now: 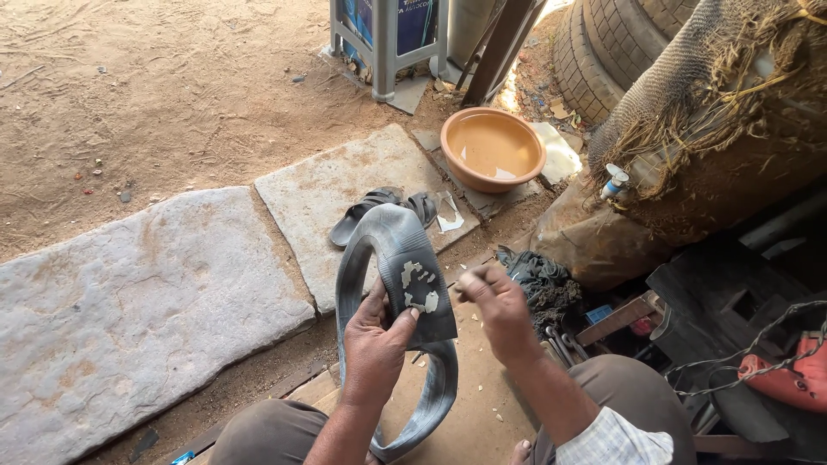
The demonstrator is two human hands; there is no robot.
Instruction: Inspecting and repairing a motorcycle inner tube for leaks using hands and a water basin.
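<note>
Starting at the far left, pale stone slabs [146, 284] lie on the sandy ground. Near me, my left hand [375, 344] grips the black inner tube [392, 250], thumb pressed on its face, holding it upright over my lap. A dark patch [422, 293] on the tube carries torn whitish scraps of backing film [418, 284]; some is gone, some is left. My right hand [495, 301] hovers just beside it, fingertips pinched together on a small scrap, I judge. Far right sit an orange basin [493, 148] of water and worn tyres [603, 43].
</note>
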